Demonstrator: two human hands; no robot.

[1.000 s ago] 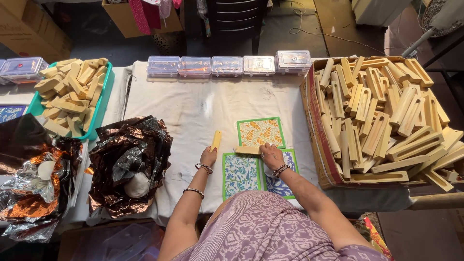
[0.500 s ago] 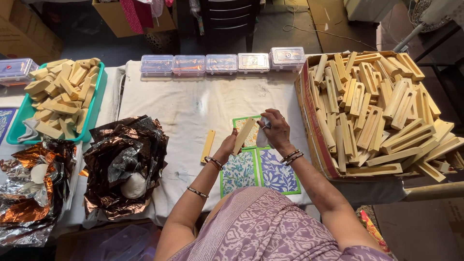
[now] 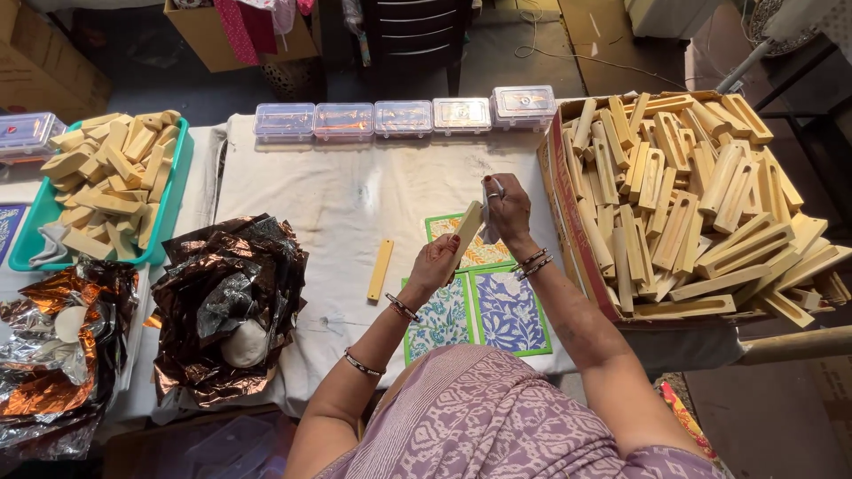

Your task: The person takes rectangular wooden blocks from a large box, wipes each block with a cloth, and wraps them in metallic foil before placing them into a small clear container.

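Observation:
My left hand (image 3: 433, 263) grips the lower end of a flat pale wooden piece (image 3: 468, 227) and holds it tilted above the table. My right hand (image 3: 508, 208) pinches a small white cloth (image 3: 489, 215) against the upper end of that piece. Below the hands three printed square tiles lie side by side on the white table cloth: an orange-leaf one (image 3: 489, 255), a blue-green one (image 3: 441, 319) and a blue one (image 3: 508, 312). A second narrow wooden stick (image 3: 381, 269) lies loose on the cloth, left of my left hand.
A cardboard box (image 3: 565, 200) heaped with slotted wooden pieces stands at the right. At the left is a green tray (image 3: 171, 202) of wooden blocks. Several clear plastic boxes (image 3: 404, 118) line the far edge. Crumpled copper foil (image 3: 232, 284) lies front left.
My left hand let go of the narrow stick, which now lies on the cloth, and took the flat piece off the tiles. My right hand rose with the white cloth to its upper end.

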